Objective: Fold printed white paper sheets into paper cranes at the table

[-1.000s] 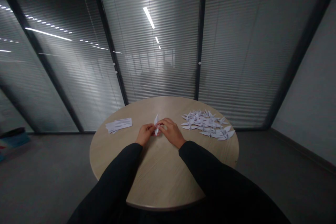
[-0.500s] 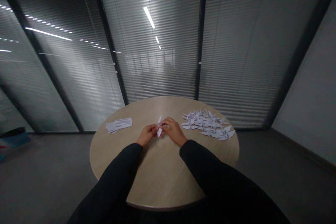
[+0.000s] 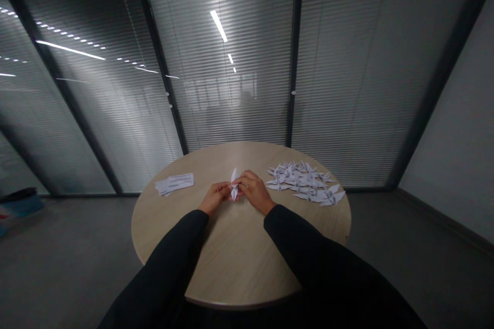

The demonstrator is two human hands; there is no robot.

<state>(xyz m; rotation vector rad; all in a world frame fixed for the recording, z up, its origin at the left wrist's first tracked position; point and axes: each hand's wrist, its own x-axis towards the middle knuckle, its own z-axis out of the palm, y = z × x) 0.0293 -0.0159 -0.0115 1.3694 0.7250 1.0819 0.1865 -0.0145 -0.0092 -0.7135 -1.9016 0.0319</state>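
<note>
A small white folded paper piece (image 3: 233, 185) stands upright between both hands over the middle of the round wooden table (image 3: 231, 252). My left hand (image 3: 214, 197) pinches its lower left side. My right hand (image 3: 254, 193) pinches its right side with fingers curled. Both arms wear black sleeves. The paper's pointed tip sticks up above the fingers.
A heap of several white folded paper cranes (image 3: 304, 181) lies on the table to the right. A small stack of flat paper sheets (image 3: 174, 183) lies at the left. Glass walls with blinds (image 3: 239, 61) stand behind the table, grey floor around it.
The paper piece and both hands have shifted slightly right and the fingers have reworked their pinch; the cranes and the sheets have not moved.
</note>
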